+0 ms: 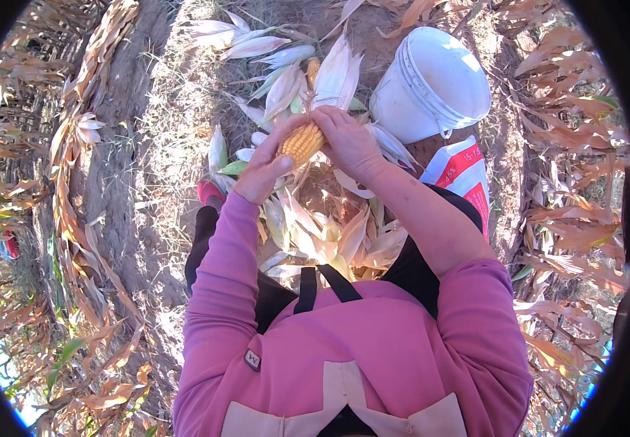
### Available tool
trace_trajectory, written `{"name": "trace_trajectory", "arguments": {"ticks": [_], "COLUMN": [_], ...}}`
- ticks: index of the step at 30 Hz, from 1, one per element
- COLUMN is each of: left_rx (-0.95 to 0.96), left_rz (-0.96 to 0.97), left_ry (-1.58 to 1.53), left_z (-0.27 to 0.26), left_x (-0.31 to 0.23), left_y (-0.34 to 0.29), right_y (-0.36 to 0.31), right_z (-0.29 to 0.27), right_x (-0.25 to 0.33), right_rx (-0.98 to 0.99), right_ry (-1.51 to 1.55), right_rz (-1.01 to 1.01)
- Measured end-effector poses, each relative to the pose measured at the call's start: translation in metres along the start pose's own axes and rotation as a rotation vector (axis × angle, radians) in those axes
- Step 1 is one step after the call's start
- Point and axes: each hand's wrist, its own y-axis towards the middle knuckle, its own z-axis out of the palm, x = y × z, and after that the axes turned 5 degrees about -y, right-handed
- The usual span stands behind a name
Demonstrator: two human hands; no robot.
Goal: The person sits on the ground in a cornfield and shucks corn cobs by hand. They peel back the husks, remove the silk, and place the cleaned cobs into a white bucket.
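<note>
A yellow ear of corn [302,145] is held between my two hands, in front of my body. My left hand [264,162] wraps its near left side, the thumb lying along the kernels. At the ear's far right end, the fingers of my right hand [349,143] are closed on it; what the fingertips pinch there is hidden. Just beyond my hands stands a pale upright corn husk [337,76]. Another ear with yellow kernels [313,71] shows among husks beside it. Loose husks [322,237] lie on the ground between my legs.
A white bucket [431,86] leans tilted at the far right, its mouth toward me. Below it lies a white and red sack [460,175]. More husks [238,38] are heaped at the far left. Dry corn stalks [573,211] line both sides.
</note>
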Motion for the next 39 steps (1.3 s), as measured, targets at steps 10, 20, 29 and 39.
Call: {"name": "trace_trajectory", "arguments": {"ticks": [10, 20, 29, 39], "left_rx": [-0.195, -0.375, -0.624, -0.275], "left_rz": [0.125, -0.210, 0.126, 0.027], "left_ry": [0.058, 1.176, 0.762, -0.175], "left_z": [0.002, -0.040, -0.027, 0.005], "left_x": [0.013, 0.043, 0.002, 0.008], "left_y": [0.003, -0.007, -0.001, 0.007], "right_y": [0.006, -0.002, 0.000, -0.005], "right_z": [0.001, -0.011, -0.033, -0.013], "right_x": [0.017, 0.014, -0.013, 0.001], "right_rx": [0.217, 0.346, 0.251, 0.432], "right_ry": [0.456, 0.709, 0.404, 0.776], "right_rz": [-0.084, 0.086, 0.325, 0.180]}}
